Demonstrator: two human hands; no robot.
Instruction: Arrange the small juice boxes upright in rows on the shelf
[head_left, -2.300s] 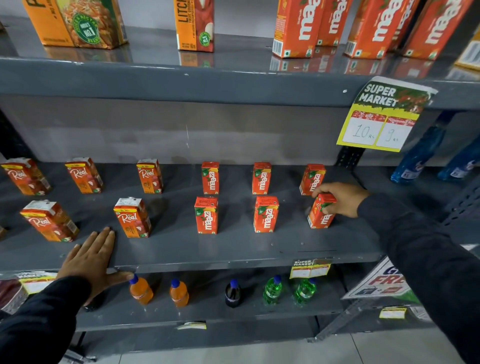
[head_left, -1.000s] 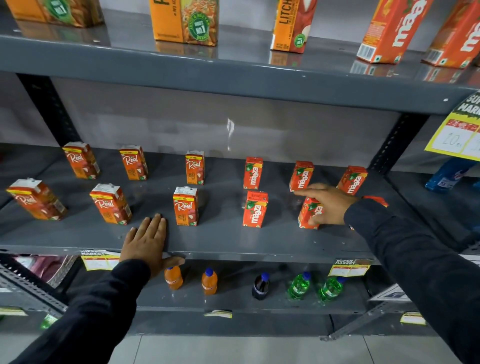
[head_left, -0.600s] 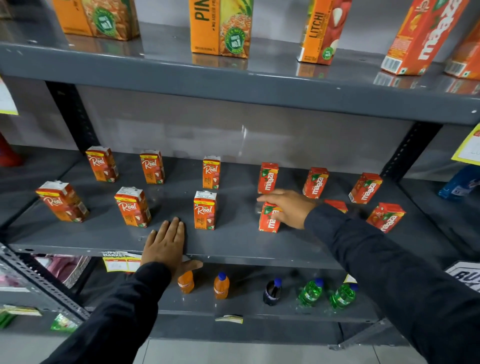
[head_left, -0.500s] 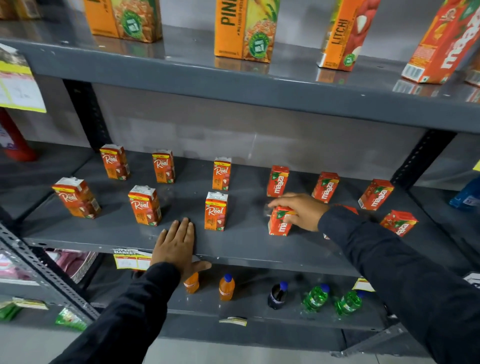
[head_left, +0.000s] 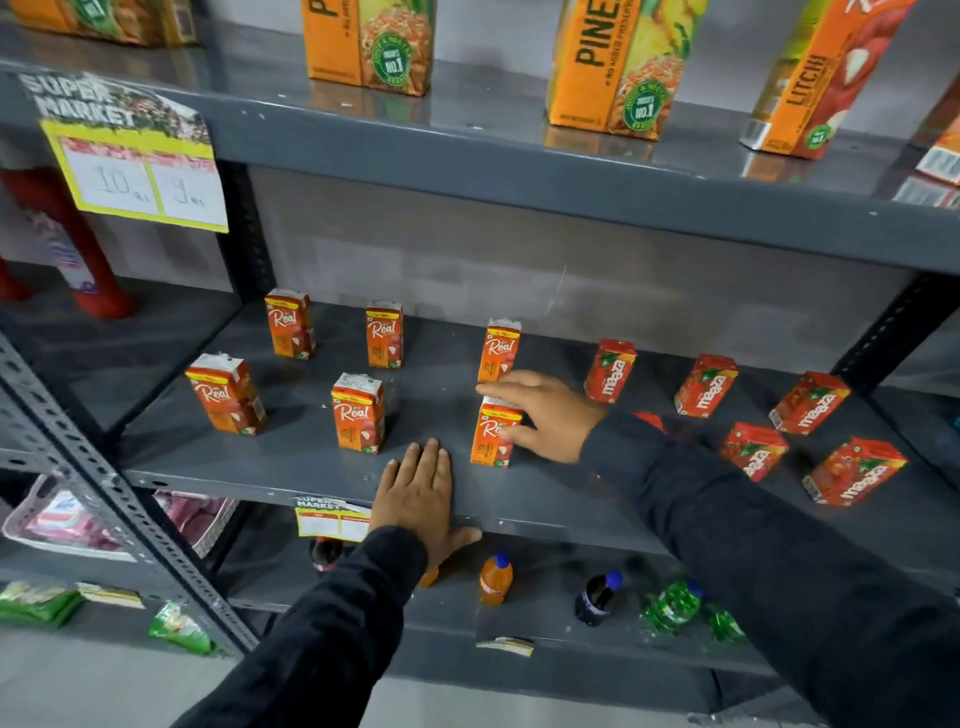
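While the left hand (head_left: 421, 493) lies flat and open on the front edge of the grey shelf (head_left: 545, 499), palm down and thumb hooked under the lip, the right hand (head_left: 545, 413) wraps its fingers over the top and side of a front-row Real juice box (head_left: 491, 436). Five other Real juice boxes (head_left: 358, 413) stand upright in two rows to its left and behind it. Maaza juice boxes (head_left: 610, 371) stand in two rows to the right, partly hidden by the right sleeve (head_left: 779, 571).
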